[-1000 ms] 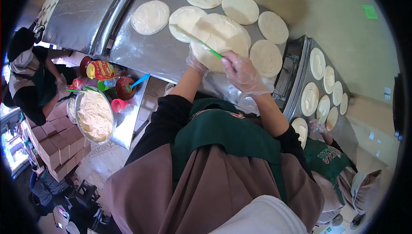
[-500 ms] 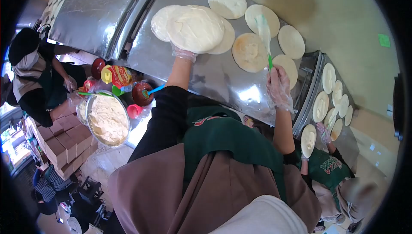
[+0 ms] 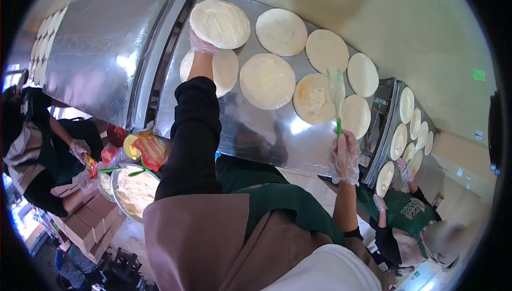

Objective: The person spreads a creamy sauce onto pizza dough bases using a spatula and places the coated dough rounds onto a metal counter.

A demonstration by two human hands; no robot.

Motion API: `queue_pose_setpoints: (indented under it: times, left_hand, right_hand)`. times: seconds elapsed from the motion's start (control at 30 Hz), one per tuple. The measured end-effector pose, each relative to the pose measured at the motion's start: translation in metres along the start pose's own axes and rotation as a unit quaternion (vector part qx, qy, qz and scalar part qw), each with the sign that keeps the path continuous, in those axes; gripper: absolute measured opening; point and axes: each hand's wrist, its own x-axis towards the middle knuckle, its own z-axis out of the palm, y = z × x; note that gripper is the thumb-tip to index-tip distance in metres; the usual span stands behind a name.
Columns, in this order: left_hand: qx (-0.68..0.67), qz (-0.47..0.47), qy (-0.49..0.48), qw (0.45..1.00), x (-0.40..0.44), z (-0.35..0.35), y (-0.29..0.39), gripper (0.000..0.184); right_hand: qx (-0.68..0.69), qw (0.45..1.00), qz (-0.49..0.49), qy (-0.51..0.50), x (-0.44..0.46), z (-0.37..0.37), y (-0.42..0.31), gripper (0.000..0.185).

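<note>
My left hand [image 3: 201,45], in a clear plastic glove, reaches to the far left of the metal counter [image 3: 240,141]. It supports a round dough base [image 3: 220,23] coated with cream-coloured spread from underneath; most of its fingers are hidden. My gloved right hand [image 3: 345,157] grips the green handle of a spatula [image 3: 336,85] with a pale smeared blade. That blade is over the right edge of a browned base [image 3: 311,99] with a patch of spread in its middle. Other round bases, such as a coated one [image 3: 266,81], lie around it.
At left are a bowl of cream-coloured spread [image 3: 136,190], a yellow-red packet [image 3: 149,149], cardboard boxes [image 3: 88,224] and a co-worker [image 3: 32,147]. Another co-worker [image 3: 400,208] handles bases at a second counter on the right. A large metal surface [image 3: 109,45] adjoins mine.
My left hand has carried the coated base toward the counter's far left edge, uncovering the bases beneath. My right hand still holds the spatula near the browned base. The view has shifted.
</note>
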Motion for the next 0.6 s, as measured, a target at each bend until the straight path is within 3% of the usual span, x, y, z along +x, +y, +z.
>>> queue_pose_setpoints:
  times: [0.2,0.27,0.3,0.33,0.4,0.47,0.53,0.57,0.6]
  left_hand:
    - [0.04,-0.022,-0.003,0.999,0.075,-0.075,0.013,0.054]
    - [-0.148,-0.17,-0.112,0.968,0.09,-0.105,0.031,0.054]
    - [0.153,-0.113,0.033,0.981,0.066,-0.067,0.038,0.062]
    - [0.154,-0.114,0.035,0.981,0.067,-0.062,0.044,0.062]
    - [0.245,-0.152,0.156,0.945,0.067,-0.061,0.057,0.07]
    - [0.262,-0.176,0.13,0.94,0.069,-0.063,0.069,0.078]
    - [0.343,-0.241,0.144,0.896,0.073,-0.057,0.077,0.078]
    - [0.344,-0.243,0.143,0.896,0.072,-0.055,0.076,0.078]
    - [0.487,-0.176,0.173,0.838,0.076,-0.056,0.074,0.076]
  right_hand:
    - [0.001,1.0,0.022,0.017,0.003,0.01,0.002,0.02]
    - [-0.008,1.0,0.023,0.014,0.006,0.013,0.0,0.02]
    - [-0.007,1.0,0.027,0.014,0.007,0.015,-0.001,0.02]
    - [-0.014,0.999,0.029,0.014,0.008,0.018,-0.003,0.021]
    - [-0.021,0.999,0.031,0.012,0.011,0.021,-0.003,0.021]
    - [-0.014,1.0,0.018,0.004,0.015,0.021,0.001,0.021]
    - [-0.017,1.0,0.015,0.005,0.015,0.023,-0.001,0.021]
    - [-0.021,1.0,0.011,0.006,0.014,0.023,-0.001,0.021]
    - [-0.02,1.0,0.012,0.008,0.015,0.021,0.001,0.021]
